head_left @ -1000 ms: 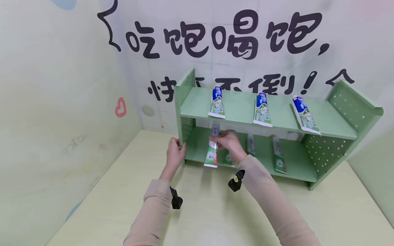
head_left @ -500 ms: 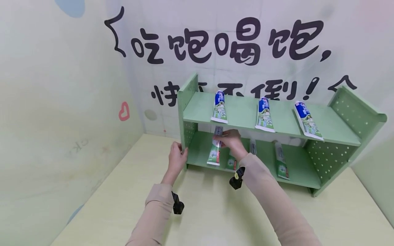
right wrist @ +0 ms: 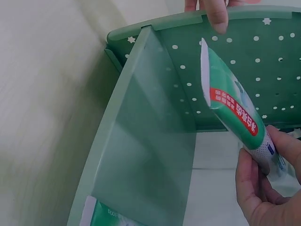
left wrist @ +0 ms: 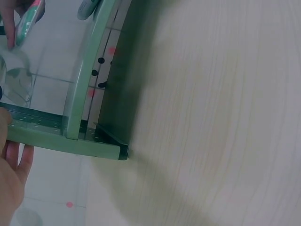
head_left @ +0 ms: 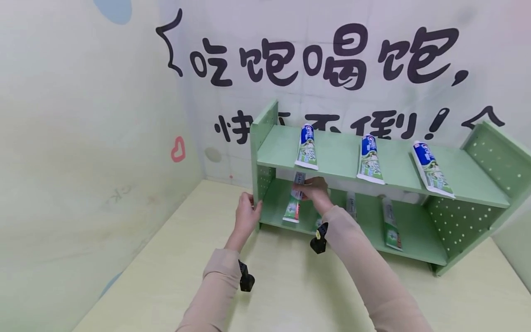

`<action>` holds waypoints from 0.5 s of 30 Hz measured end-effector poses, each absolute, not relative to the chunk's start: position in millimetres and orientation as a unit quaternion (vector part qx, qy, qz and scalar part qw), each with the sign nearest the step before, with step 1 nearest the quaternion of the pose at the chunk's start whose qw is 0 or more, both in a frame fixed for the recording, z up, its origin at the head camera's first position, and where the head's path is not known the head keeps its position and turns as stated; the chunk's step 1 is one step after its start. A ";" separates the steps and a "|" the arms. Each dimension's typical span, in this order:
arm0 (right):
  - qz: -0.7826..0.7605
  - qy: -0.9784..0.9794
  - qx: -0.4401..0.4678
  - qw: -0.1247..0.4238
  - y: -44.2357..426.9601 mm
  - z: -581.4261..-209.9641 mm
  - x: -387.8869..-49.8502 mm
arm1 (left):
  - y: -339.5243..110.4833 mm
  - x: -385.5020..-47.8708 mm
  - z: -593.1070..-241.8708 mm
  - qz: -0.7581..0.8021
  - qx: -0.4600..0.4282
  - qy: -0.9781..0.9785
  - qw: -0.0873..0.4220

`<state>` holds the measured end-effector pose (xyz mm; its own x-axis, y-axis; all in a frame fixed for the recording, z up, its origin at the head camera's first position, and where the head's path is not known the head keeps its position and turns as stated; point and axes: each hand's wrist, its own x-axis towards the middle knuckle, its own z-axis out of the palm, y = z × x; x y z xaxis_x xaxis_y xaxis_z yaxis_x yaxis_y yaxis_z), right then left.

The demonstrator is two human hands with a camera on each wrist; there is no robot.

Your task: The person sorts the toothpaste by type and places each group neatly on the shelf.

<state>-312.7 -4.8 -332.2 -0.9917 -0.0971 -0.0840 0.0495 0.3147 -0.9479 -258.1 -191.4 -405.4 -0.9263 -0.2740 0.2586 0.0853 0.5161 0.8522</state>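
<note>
In the head view, my left hand point(head_left: 247, 216) grips the left side panel point(head_left: 259, 157) of a green two-tier shelf, its thumb inside and fingers outside. My right hand point(head_left: 317, 190) pinches a green and silver toothpaste tube point(head_left: 293, 208) between thumb and fingers, over the left end of the lower board point(head_left: 369, 219). The right wrist view shows the tube point(right wrist: 235, 106) tilted, its flat crimped end toward the front and raised above the board. My right hand hides most of another tube point(head_left: 319, 222) just to the right.
Two more green and silver tubes, a middle one point(head_left: 351, 203) and a right one point(head_left: 392, 226), lie on the lower board. On the upper board lie three blue and green tubes, left point(head_left: 307, 147), middle point(head_left: 370, 159) and right point(head_left: 433, 168). A lettered wall point(head_left: 327, 99) stands behind.
The held tube has moved slightly back and left over the lower board. My left hand keeps its grip on the panel. The head view has shifted, so the shelf sits farther right.
</note>
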 end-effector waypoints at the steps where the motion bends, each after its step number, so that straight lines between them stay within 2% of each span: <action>1: -0.585 0.809 -0.018 0.062 -5.6 -333.0 -313.2 | -191.7 -258.0 -405.0 -0.488 0.055 -0.851 0.187; 11: -0.579 0.813 -0.024 0.055 -13.0 -346.4 -323.4 | -192.2 -257.2 -407.4 -0.479 0.028 -0.846 0.231; 15: -0.562 0.825 -0.017 0.055 -15.9 -352.2 -326.6 | -193.2 -259.6 -409.9 -0.485 0.034 -0.847 0.215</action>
<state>-326.6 -15.9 -352.2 -0.9934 -0.0896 -0.0719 0.0343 0.3667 -0.9297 -259.6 -193.2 -409.9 -0.9056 -0.2660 0.3303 0.1497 0.5281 0.8359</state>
